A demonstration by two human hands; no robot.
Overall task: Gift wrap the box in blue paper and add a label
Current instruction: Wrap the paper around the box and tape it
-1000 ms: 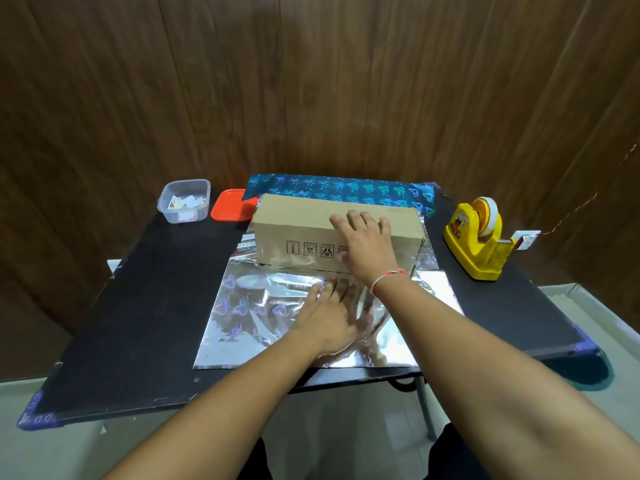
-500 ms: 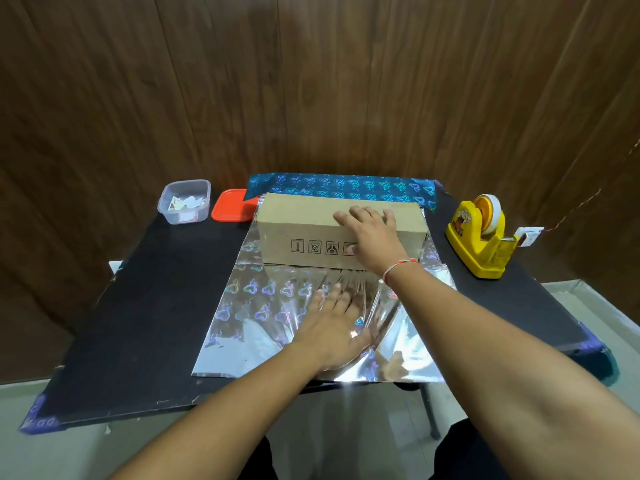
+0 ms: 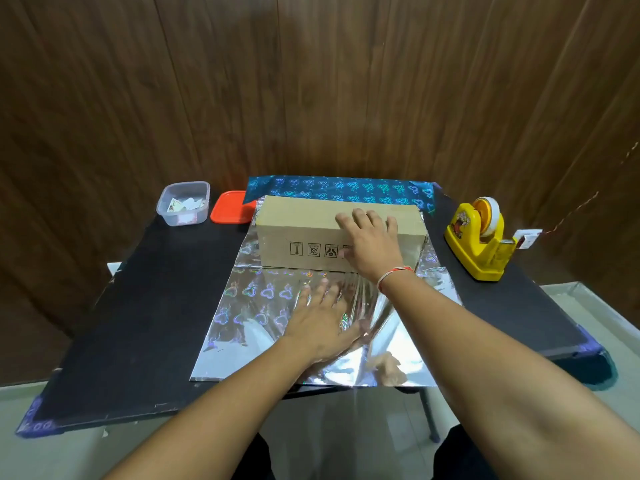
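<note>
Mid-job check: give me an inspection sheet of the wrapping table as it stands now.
Surface: black table, wrapping paper spread silver side up, blue side showing at the far edge.
Job's things: cardboard box on the paper; yellow tape dispenser at right.
Clutter: clear tub of paper bits, orange lid beside it.
Hands: left hand flat on the paper; right hand resting on the box.
Cables: nothing seen.
Surroundings: wooden wall.

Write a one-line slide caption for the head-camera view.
Right hand steadies a cardboard box while the left hand flattens silver-backed wrapping paper on a black table.
</note>
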